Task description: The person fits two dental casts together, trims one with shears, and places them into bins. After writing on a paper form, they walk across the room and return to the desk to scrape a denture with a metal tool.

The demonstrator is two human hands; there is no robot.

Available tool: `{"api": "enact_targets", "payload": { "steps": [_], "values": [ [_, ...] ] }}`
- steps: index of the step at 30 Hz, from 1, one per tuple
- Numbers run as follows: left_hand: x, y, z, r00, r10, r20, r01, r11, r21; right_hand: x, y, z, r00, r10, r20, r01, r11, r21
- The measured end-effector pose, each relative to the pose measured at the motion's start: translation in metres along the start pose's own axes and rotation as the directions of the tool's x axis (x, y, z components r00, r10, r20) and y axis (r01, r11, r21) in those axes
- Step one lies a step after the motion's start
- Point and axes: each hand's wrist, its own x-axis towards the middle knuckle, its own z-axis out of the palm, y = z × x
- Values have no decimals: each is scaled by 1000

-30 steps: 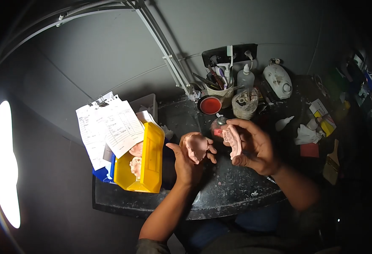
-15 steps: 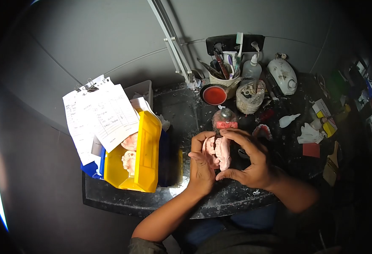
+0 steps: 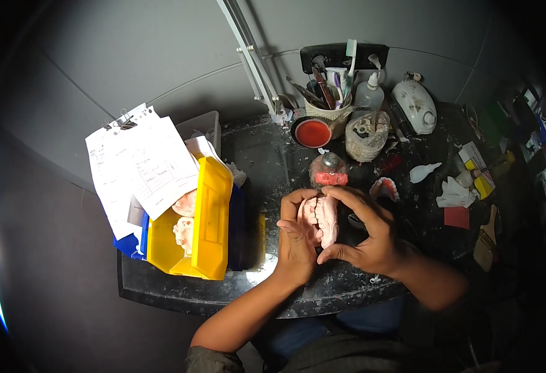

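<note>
Two pink dental casts are held together upright above the front part of the black table, their rows of teeth facing each other. Around the left cast (image 3: pixel 308 217) my left hand (image 3: pixel 295 245) is closed, its thumb raised in front. My right hand (image 3: pixel 366 233) grips the right cast (image 3: pixel 328 221) between its fingers at the top and its thumb at the bottom. Just beyond the fingertips stands a flask with a metal knob (image 3: pixel 329 165) and a pink block on its front. A pink-and-white denture (image 3: pixel 385 189) lies to the right of it.
On the left, a yellow bin (image 3: pixel 214 217) holds more casts, with papers (image 3: pixel 152 161) over it. At the back are a tool cup (image 3: pixel 328 112), a red wax dish (image 3: pixel 313 133), a bottle (image 3: pixel 369 96) and a lamp arm (image 3: pixel 248 50). A brush (image 3: pixel 485 245) lies right.
The view has shifted slightly. The two casts appear turned a little, with more of their teeth showing; both hands keep nearly the same grip.
</note>
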Motion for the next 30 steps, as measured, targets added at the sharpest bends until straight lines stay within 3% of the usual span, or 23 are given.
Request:
{"api": "enact_targets", "payload": {
  "steps": [15, 17, 24, 30],
  "values": [
    [-4, 5, 3, 1000, 0, 3, 0, 997, 73, -3, -2, 2, 1000, 6, -15, -6, 1000, -6],
    [-3, 1, 2, 990, 123, 65, -125, 992, 28, -4, -3, 2, 1000, 0, -15, 0, 1000, -1],
    [-6, 5, 1, 990, 118, 83, -117, 993, -13, -5, -3, 1, 996, -89, 11, 89, 995, -32],
    [-7, -4, -10, 961, 226, 159, -243, 964, 103, -5, -7, -2, 987, -160, -8, 160, 986, -47]
  ]
}}
